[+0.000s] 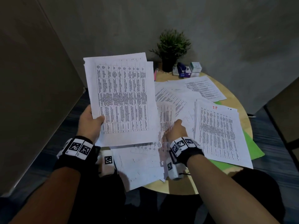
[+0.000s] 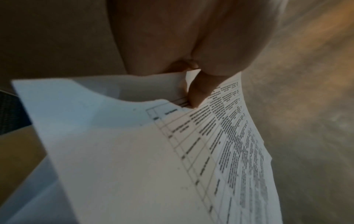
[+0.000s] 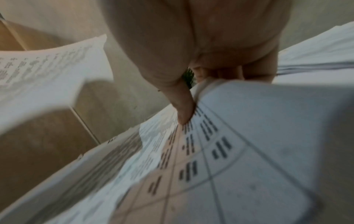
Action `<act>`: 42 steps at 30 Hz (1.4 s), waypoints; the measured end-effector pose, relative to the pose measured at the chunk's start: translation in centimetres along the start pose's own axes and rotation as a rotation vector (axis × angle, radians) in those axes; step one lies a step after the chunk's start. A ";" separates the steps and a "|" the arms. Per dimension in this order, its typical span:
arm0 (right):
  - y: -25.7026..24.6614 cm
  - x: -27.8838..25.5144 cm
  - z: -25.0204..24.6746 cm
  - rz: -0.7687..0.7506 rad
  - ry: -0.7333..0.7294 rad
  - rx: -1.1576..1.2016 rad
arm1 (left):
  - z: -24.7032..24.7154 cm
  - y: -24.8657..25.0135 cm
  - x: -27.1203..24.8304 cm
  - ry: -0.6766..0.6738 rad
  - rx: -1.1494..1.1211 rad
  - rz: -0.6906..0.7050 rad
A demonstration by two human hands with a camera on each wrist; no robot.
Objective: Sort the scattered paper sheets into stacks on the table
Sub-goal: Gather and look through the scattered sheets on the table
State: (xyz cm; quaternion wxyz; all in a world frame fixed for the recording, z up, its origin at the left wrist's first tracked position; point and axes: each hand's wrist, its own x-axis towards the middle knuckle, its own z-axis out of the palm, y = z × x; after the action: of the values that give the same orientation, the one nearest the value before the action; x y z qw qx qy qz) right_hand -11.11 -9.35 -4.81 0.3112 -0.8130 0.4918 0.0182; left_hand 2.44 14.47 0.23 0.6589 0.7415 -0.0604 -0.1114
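My left hand (image 1: 95,122) grips the bottom left corner of a bundle of table-printed sheets (image 1: 121,97), raised upright over the table's left side. Its thumb (image 2: 199,91) presses on the front of the bundle (image 2: 134,151) and the fingers are behind it. My right hand (image 1: 176,127) is at the table's middle and pinches a blurred table-printed sheet (image 1: 165,117). The thumb (image 3: 182,106) lies on top of that sheet (image 3: 249,136) and the fingers curl underneath. A squared stack with a red mark (image 1: 216,133) lies to the right on a green folder (image 1: 254,147). Loose sheets (image 1: 202,88) overlap at the back.
The round wooden table (image 1: 178,186) is small, with floor on all sides and grey walls behind. A potted plant (image 1: 171,46) and small boxes (image 1: 187,70) stand at the far edge. More sheets (image 1: 142,165) overhang the near edge by my left wrist.
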 end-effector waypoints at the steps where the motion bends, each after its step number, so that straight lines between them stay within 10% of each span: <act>1: 0.4 0.0 -0.8 -0.025 0.013 0.035 | 0.0 -0.1 0.1 -0.003 -0.014 -0.010; 11: 1.0 0.3 -9.3 -0.318 0.039 0.455 | 1.5 0.1 -0.3 -0.108 0.006 -0.058; 15: -1.5 -0.6 -10.7 -0.377 -0.164 0.985 | 2.8 0.4 -0.5 -0.198 0.037 -0.089; 22: -3.6 -0.8 -9.9 -0.328 -0.401 1.085 | 3.0 0.8 -0.5 -0.245 0.059 -0.071; 26: -2.5 0.6 -8.8 -0.129 -0.273 0.886 | 1.8 0.2 0.1 -0.087 0.073 -0.038; 33: -1.4 1.7 -4.4 -0.002 -0.157 -0.145 | 0.2 0.0 0.7 0.040 0.052 0.009; 42: -2.2 2.2 0.4 0.021 0.028 -0.340 | -1.0 -0.7 1.3 0.091 0.016 0.001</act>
State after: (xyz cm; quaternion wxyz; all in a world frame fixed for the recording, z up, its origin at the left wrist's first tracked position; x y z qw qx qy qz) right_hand -8.06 -10.12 -4.77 0.1622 -0.8489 0.4945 0.0929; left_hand 3.86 15.18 -0.46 0.6549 0.7511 -0.0319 -0.0768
